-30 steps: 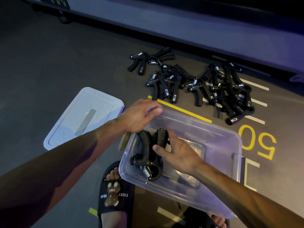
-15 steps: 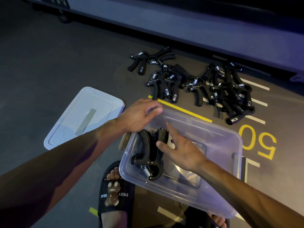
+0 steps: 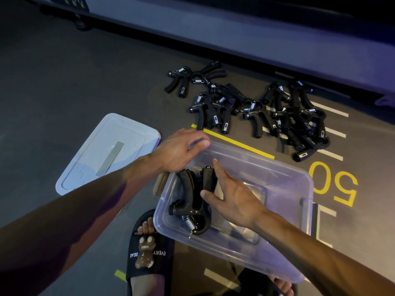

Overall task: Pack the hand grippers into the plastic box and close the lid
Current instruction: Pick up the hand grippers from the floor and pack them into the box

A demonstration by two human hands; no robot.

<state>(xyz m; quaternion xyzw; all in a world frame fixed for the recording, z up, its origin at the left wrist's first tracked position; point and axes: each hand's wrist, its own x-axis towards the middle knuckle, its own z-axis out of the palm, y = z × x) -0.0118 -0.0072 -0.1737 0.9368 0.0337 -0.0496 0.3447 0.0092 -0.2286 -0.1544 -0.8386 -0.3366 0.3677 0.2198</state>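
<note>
A clear plastic box point(image 3: 286, 212) sits on the floor in front of me. Inside its left end lies a black hand gripper point(image 3: 193, 201) with a steel spring; a second seems to lie under it. My left hand point(image 3: 177, 151) grips the box's far left corner, thumb over the rim. My right hand point(image 3: 232, 197) is inside the box with fingers straight, beside the gripper's right handle; whether it touches is unclear. A heap of several black hand grippers point(image 3: 252, 107) lies on the floor beyond the box. The pale lid point(image 3: 106, 150) lies flat to the left.
My feet in black slippers point(image 3: 147, 251) are under the box's near edge. Yellow and white floor markings, including "50" point(image 3: 333, 182), run to the right. A low grey ledge point(image 3: 256, 33) crosses the far side. A small brown block point(image 3: 160, 183) sits by the box's left wall.
My right hand has let go of the gripper in the box, straightened its fingers and lifted slightly to the right. My left hand and the box stay put.
</note>
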